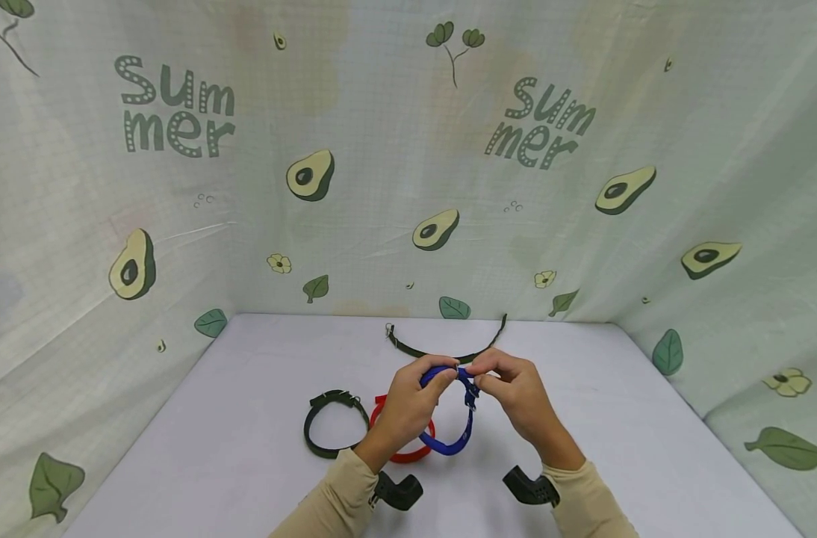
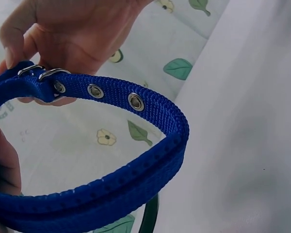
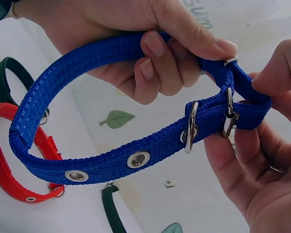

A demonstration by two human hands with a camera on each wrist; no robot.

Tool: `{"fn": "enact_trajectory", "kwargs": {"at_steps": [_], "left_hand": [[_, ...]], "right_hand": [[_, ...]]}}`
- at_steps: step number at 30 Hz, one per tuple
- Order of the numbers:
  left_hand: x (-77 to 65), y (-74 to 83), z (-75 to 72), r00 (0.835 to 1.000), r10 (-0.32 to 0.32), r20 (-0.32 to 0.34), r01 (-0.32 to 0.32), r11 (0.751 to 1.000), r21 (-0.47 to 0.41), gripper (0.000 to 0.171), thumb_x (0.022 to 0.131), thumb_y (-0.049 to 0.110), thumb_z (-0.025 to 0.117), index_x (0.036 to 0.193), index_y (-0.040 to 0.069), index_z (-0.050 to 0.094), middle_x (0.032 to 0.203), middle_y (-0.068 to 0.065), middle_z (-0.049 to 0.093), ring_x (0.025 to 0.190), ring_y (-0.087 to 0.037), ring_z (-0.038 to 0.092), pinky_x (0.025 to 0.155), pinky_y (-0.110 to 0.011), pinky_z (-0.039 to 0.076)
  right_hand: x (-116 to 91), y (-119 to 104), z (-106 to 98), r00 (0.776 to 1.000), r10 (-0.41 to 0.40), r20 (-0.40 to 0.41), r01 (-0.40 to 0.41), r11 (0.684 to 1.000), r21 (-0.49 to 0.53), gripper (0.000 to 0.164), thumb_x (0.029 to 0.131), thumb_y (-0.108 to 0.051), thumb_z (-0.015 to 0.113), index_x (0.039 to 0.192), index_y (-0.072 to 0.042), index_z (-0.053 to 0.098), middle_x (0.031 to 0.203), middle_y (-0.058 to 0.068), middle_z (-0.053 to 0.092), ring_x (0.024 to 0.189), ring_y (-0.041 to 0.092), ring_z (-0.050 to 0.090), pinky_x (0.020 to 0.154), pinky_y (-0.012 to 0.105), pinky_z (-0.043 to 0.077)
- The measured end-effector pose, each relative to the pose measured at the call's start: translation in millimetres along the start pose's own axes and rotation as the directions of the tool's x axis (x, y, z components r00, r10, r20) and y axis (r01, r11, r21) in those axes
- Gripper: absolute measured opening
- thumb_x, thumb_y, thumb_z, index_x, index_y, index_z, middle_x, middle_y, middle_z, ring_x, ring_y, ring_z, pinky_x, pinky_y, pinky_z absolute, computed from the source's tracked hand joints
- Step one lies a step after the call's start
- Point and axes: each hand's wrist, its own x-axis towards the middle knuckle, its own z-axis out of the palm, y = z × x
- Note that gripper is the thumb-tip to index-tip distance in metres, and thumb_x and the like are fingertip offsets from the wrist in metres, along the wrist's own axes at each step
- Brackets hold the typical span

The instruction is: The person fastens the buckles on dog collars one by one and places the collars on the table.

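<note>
Both hands hold a blue pet collar [image 1: 453, 448] above the white table, its strap forming a loop. My left hand [image 1: 408, 403] grips the padded part, thumb pressed along the strap near a metal keeper. At the other side my right hand [image 1: 519, 392] pinches the folded strap beside the metal buckle [image 3: 229, 112], thumb above and fingers below. The right wrist view shows the strap passing through the buckle and a second metal ring [image 3: 191, 127]. Metal eyelets [image 3: 138, 159] line the band. In the left wrist view, the left hand shows only at the left edge.
A red collar [image 1: 408, 456] lies on the table [image 1: 247, 373] below the left hand, partly hidden by it. To its left is a looped dark green collar [image 1: 312, 441]. Another dark green collar [image 1: 408, 349] lies unfastened farther back. Printed cloth [image 1: 375, 246] encloses the table.
</note>
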Motion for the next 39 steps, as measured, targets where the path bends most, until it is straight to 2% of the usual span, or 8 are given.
{"fn": "enact_trajectory", "kwargs": {"at_steps": [11,19,25,32,37,39], "left_hand": [[1.0,-4.0,-2.2,1.0,-0.003,0.027,0.003,1.0,0.014,0.027,0.1,0.033,0.062,0.122,0.019,0.067,0.089,0.0,0.058,0.072,-0.014,0.055,0.063,-0.025,0.052],[1.0,-3.6,-2.6,0.999,-0.03,0.019,0.03,1.0,-0.009,0.027,0.101,0.035,0.061,0.122,0.018,0.067,0.094,-0.003,0.059,0.074,-0.017,0.056,0.064,-0.027,0.053],[1.5,-4.7,-3.4,0.999,-0.046,0.016,0.047,0.996,-0.07,0.026,0.103,0.034,0.058,0.121,0.017,0.066,0.087,-0.004,0.055,0.071,-0.017,0.054,0.064,-0.031,0.052],[3.6,-2.9,-3.8,1.0,-0.008,0.017,0.011,0.982,-0.19,0.026,0.107,0.027,0.049,0.12,0.007,0.059,0.076,-0.008,0.051,0.064,-0.015,0.05,0.062,-0.025,0.047],[4.8,-3.1,-4.6,1.0,-0.017,0.0,0.017,0.979,-0.201,0.026,0.108,0.027,0.048,0.118,0.004,0.057,0.074,-0.011,0.05,0.064,-0.015,0.049,0.061,-0.024,0.045],[5.2,-4.5,-4.5,1.0,-0.026,-0.008,0.024,0.977,-0.21,0.026,0.107,0.028,0.05,0.118,0.004,0.056,0.074,-0.011,0.05,0.064,-0.015,0.049,0.06,-0.024,0.045]], "right_hand": [[0.1,-0.4,2.4,0.999,0.036,-0.004,-0.036,0.999,-0.032,0.018,0.093,0.005,0.061,0.1,-0.002,0.076,0.103,0.013,0.063,0.101,0.027,0.058,0.086,0.031,0.056],[0.8,-0.2,4.3,0.999,0.025,0.033,-0.025,0.999,-0.028,0.014,0.094,0.0,0.065,0.103,-0.003,0.076,0.105,0.013,0.063,0.104,0.027,0.059,0.09,0.031,0.054],[0.3,1.6,7.9,0.998,0.046,0.04,-0.046,0.999,-0.023,0.01,0.096,-0.006,0.067,0.105,-0.005,0.069,0.106,0.013,0.062,0.098,0.028,0.063,0.084,0.032,0.056],[-0.2,3.2,12.3,0.996,0.085,0.012,-0.085,0.996,0.012,0.014,0.095,-0.009,0.07,0.107,-0.002,0.067,0.106,0.015,0.063,0.096,0.035,0.065,0.084,0.031,0.056],[-0.4,4.9,15.6,0.997,0.075,0.01,-0.075,0.997,0.001,0.015,0.095,-0.01,0.07,0.109,-0.005,0.07,0.108,0.013,0.065,0.095,0.038,0.065,0.083,0.032,0.057],[-1.9,1.7,19.7,0.998,0.06,-0.003,-0.06,0.998,-0.024,0.016,0.094,-0.007,0.07,0.11,-0.005,0.07,0.109,0.012,0.065,0.092,0.033,0.066,0.08,0.031,0.057]]}}
